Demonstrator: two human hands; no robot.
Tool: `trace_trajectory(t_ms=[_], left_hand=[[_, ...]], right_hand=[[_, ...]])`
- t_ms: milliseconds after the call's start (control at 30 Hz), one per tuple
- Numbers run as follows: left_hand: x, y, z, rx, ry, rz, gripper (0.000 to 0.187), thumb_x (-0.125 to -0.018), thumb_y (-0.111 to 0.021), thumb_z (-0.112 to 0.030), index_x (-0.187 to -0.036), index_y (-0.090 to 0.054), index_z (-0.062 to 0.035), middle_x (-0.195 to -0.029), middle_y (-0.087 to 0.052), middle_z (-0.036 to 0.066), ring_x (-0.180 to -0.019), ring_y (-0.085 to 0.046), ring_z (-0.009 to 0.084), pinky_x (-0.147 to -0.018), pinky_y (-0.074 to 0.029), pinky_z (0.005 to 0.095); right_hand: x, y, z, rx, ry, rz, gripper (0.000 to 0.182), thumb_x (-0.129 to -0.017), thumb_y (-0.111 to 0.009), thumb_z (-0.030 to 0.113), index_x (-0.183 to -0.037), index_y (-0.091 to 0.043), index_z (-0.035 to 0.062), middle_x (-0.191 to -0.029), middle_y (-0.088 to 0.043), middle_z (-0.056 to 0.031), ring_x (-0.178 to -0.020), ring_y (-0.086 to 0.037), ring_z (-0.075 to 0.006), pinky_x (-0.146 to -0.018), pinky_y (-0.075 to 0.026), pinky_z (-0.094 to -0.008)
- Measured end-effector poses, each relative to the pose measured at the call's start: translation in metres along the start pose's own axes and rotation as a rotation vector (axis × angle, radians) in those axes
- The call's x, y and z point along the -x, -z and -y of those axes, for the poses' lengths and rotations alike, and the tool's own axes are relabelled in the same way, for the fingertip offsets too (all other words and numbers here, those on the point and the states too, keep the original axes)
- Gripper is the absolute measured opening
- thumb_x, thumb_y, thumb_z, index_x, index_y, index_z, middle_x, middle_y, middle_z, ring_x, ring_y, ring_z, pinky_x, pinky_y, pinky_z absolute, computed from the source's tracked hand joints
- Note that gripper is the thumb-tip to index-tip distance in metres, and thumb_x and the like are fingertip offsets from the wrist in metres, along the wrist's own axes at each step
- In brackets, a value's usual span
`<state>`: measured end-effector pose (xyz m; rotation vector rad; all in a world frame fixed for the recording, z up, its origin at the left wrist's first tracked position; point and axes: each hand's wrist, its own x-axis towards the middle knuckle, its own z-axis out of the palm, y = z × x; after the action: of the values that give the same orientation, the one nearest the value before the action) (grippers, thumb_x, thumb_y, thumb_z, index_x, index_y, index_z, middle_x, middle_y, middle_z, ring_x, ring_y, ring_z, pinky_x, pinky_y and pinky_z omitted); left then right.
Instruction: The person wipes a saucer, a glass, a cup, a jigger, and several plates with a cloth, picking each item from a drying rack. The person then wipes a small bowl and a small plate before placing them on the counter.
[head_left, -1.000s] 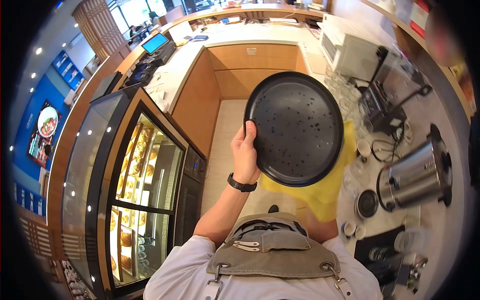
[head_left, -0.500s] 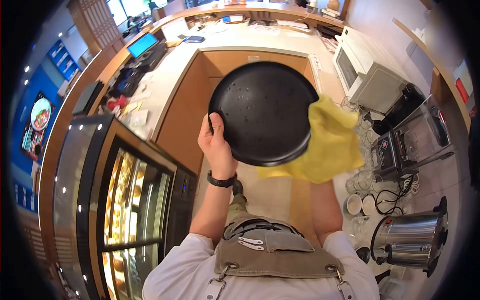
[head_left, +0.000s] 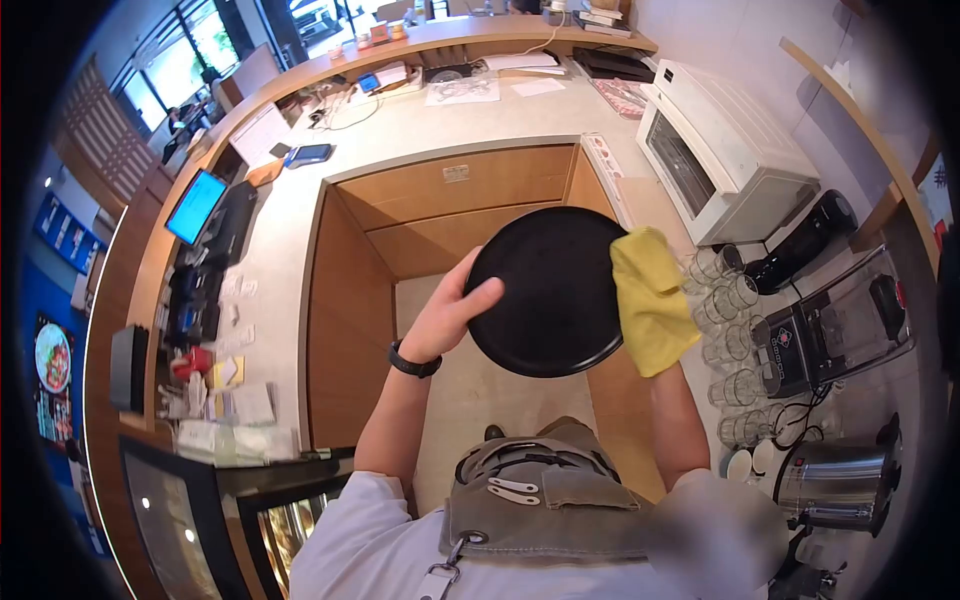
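A round black tray (head_left: 548, 300) with a low rim is held up in front of my apron, its inner face towards me. My left hand (head_left: 445, 312) grips its left edge, thumb over the rim and the fingers mostly hidden behind. At the right edge, a yellow cloth (head_left: 652, 300) drapes over the rim. My right hand is covered by this cloth and presses it against the tray's edge; its fingers are hidden.
On the right counter stand a white oven (head_left: 725, 150), several glass mugs (head_left: 728, 300), a blender (head_left: 800, 350) and a steel urn (head_left: 838, 485). A lit screen (head_left: 196, 205) sits on the left counter. Wooden drawers (head_left: 455, 190) close off the space ahead, and a display case (head_left: 180, 515) is at lower left.
I have moved forward, so the display case has slid back and the drawers show more. The tray sits lower in view, and its earlier water drops no longer show.
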<state>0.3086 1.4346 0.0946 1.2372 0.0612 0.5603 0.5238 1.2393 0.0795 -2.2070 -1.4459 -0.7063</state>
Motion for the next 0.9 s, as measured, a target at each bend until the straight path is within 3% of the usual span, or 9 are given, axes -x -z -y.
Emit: trace_trajectory(t_ms=[67, 233, 300, 400, 467, 500, 600, 767, 900], left_hand=[[-0.035, 0.009, 0.02, -0.039, 0.014, -0.032, 0.045, -0.107, -0.048, -0.032, -0.137, -0.05, 0.0003, -0.125, -0.062, 0.005, -0.113, -0.056, 0.0101, -0.099, -0.043, 0.0246], [-0.12, -0.003, 0.094, -0.321, -0.147, -0.34, 0.038, -0.109, -0.042, -0.037, -0.091, -0.047, -0.0039, -0.085, -0.043, -0.004, -0.08, -0.038, 0.0085, -0.075, -0.037, 0.0246], [-0.155, 0.007, 0.122, -0.284, -0.171, -0.413, 0.036, -0.109, -0.042, -0.034, -0.092, -0.048, -0.0032, -0.086, -0.045, -0.003, -0.081, -0.039, 0.008, -0.075, -0.038, 0.0242], [-0.197, 0.015, 0.133, -0.034, -0.135, -0.558, 0.031, -0.109, -0.042, -0.028, -0.095, -0.053, -0.0027, -0.089, -0.05, -0.003, -0.084, -0.043, 0.0066, -0.077, -0.039, 0.0235], [-0.212, 0.049, 0.159, -0.046, -0.086, -0.505, 0.034, -0.109, -0.041, -0.032, -0.108, -0.057, -0.0015, -0.1, -0.058, 0.001, -0.092, -0.051, 0.009, -0.084, -0.042, 0.0246], [-0.221, 0.058, 0.167, -0.003, -0.032, -0.487, 0.04, -0.109, -0.041, -0.036, -0.115, -0.057, -0.0006, -0.106, -0.061, 0.003, -0.096, -0.055, 0.0109, -0.087, -0.045, 0.026], [-0.269, 0.023, 0.149, 0.226, 0.237, -0.468, 0.052, -0.107, -0.04, -0.045, -0.124, -0.057, 0.0016, -0.116, -0.065, 0.008, -0.102, -0.062, 0.0153, -0.091, -0.049, 0.03], [-0.341, 0.021, 0.213, 0.248, 0.34, -0.483, 0.058, -0.105, -0.042, -0.049, -0.126, -0.056, 0.0033, -0.119, -0.065, 0.01, -0.104, -0.062, 0.0168, -0.092, -0.049, 0.0315], [-0.391, 0.043, 0.234, 0.268, 0.377, -0.477, 0.058, -0.106, -0.041, -0.046, -0.128, -0.056, 0.0047, -0.124, -0.063, 0.01, -0.109, -0.06, 0.0169, -0.097, -0.046, 0.0314]], right_hand=[[-0.033, -0.04, -0.017, -0.064, 0.013, -0.014, 0.038, -0.087, -0.066, 0.021, -0.122, -0.06, 0.0058, -0.122, -0.06, -0.0128, -0.118, -0.056, -0.0303, -0.097, -0.047, -0.0364], [-0.087, -0.15, -0.035, -0.314, 0.074, -0.093, 0.04, -0.09, -0.063, 0.025, -0.127, -0.059, 0.0083, -0.13, -0.059, -0.0107, -0.125, -0.053, -0.0289, -0.104, -0.042, -0.0377], [-0.092, -0.187, -0.03, -0.349, 0.122, -0.103, 0.041, -0.092, -0.062, 0.026, -0.129, -0.059, 0.0093, -0.133, -0.058, -0.0098, -0.128, -0.052, -0.0284, -0.107, -0.041, -0.0382], [-0.109, -0.152, -0.045, -0.139, 0.319, 0.383, 0.044, -0.089, -0.062, 0.03, -0.129, -0.06, 0.011, -0.135, -0.058, -0.0131, -0.133, -0.048, -0.0328, -0.112, -0.036, -0.0429], [-0.127, -0.154, -0.084, -0.373, 0.068, 0.021, 0.044, -0.089, -0.062, 0.032, -0.128, -0.061, 0.0107, -0.127, -0.064, -0.0121, -0.126, -0.054, -0.034, -0.107, -0.041, -0.0433], [-0.124, -0.184, -0.123, -0.56, -0.153, 0.295, 0.043, -0.09, -0.062, 0.03, -0.127, -0.061, 0.0093, -0.118, -0.067, -0.011, -0.117, -0.059, -0.0356, -0.102, -0.044, -0.0438], [-0.148, -0.217, -0.191, -0.716, 0.002, -0.171, 0.038, -0.089, -0.062, 0.024, -0.125, -0.061, 0.0113, -0.114, -0.067, -0.0095, -0.108, -0.061, -0.0367, -0.095, -0.047, -0.0438], [-0.168, -0.207, -0.159, -0.744, -0.353, -0.085, 0.035, -0.086, -0.063, 0.022, -0.12, -0.06, 0.0116, -0.11, -0.065, -0.0084, -0.103, -0.06, -0.035, -0.09, -0.047, -0.0422], [-0.206, -0.216, -0.154, -0.668, -0.384, 0.013, 0.033, -0.084, -0.064, 0.021, -0.115, -0.06, 0.012, -0.106, -0.063, -0.0075, -0.1, -0.059, -0.0336, -0.086, -0.046, -0.0408]])
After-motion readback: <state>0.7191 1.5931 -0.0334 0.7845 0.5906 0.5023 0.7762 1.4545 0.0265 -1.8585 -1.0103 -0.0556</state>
